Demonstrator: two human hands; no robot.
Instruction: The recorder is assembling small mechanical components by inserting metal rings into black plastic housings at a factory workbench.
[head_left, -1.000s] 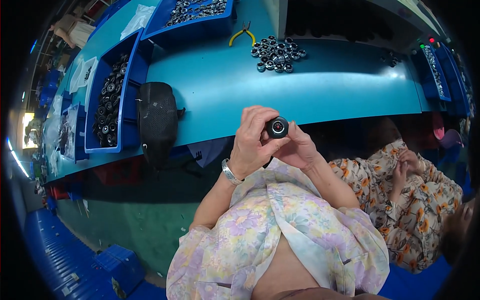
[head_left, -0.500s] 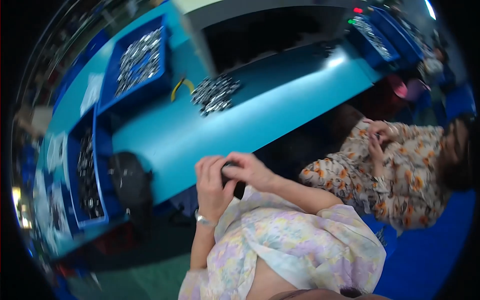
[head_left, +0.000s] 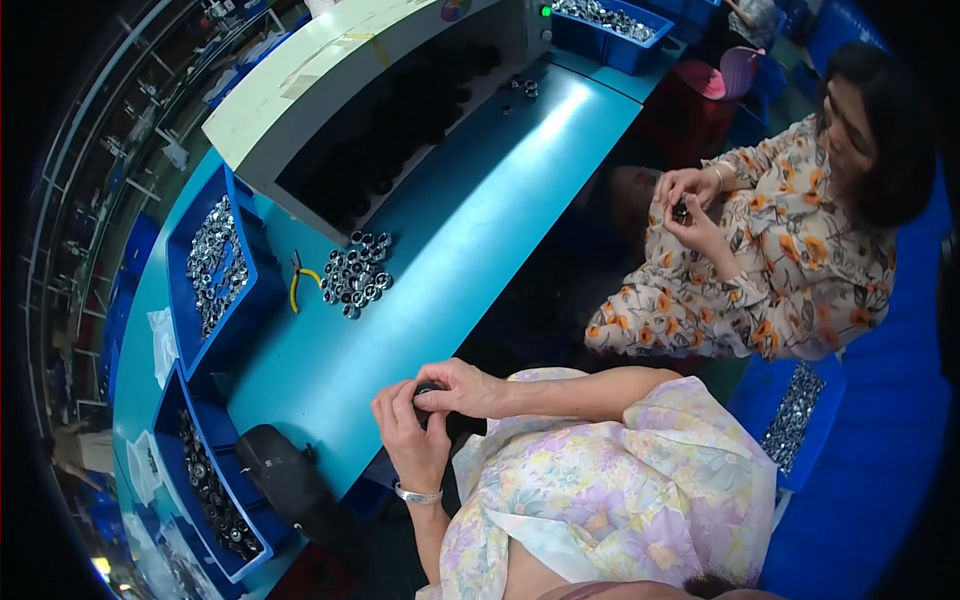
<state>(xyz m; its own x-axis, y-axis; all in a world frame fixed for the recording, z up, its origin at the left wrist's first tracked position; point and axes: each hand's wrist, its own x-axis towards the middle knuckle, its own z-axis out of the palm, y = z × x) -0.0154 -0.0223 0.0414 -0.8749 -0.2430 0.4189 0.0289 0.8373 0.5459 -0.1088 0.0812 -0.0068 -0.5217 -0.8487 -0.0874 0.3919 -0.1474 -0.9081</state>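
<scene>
Both my hands meet above the near edge of the turquoise table, closed on a small round black part [head_left: 429, 387]. My left hand [head_left: 408, 432], with a bracelet at its wrist, curls its fingers round the part from the left. My right hand [head_left: 468, 388] grips it from the other side, its thumb lying across the top. Fingers cover most of the part. Farther off on the table is a pile of shiny ring-like metal parts [head_left: 357, 276], with yellow-handled pliers [head_left: 296, 283] just left of it.
Left are a blue bin [head_left: 254, 290] of shiny parts, a blue bin [head_left: 240, 572] of dark parts and a rounded black object [head_left: 285, 466]. A pale housing [head_left: 320, 75] with a dark opening stands behind. At right, a seated person [head_left: 770, 250] handles a small black part.
The whole view has swung round and grown sharper, with table and bins now lower in the picture. Both my hands are still together on the black part.
</scene>
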